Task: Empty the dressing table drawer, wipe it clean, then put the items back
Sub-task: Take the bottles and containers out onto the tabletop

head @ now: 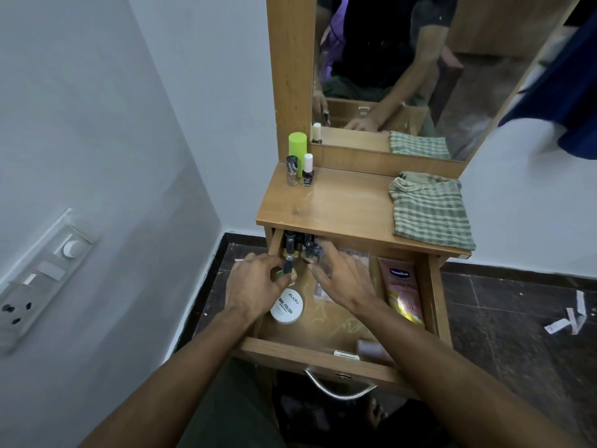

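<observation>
Left hand (258,281): inside the open drawer (323,349) at its left side, fingers curled round a small nail polish bottle (287,270) with a dark cap. Just beyond its fingertips, at the drawer's back left corner, a cluster of dark-capped nail polish bottles (298,242) stands upright. Just beside the wrist, toward the right hand, lies a round white nail polish remover tub (287,306).

Right hand (342,279): fingers spread and relaxed, reaching toward the same cluster; blurred, contact cannot be told. A clear packet lies under its palm. To its right, along the drawer's right wall, lies a pink Vaseline tube (402,291).

Desk (339,208) top, beyond both hands: green cylinder (297,147) and two nail polish bottles (300,171) far left; checked cloth (431,210) right.
</observation>
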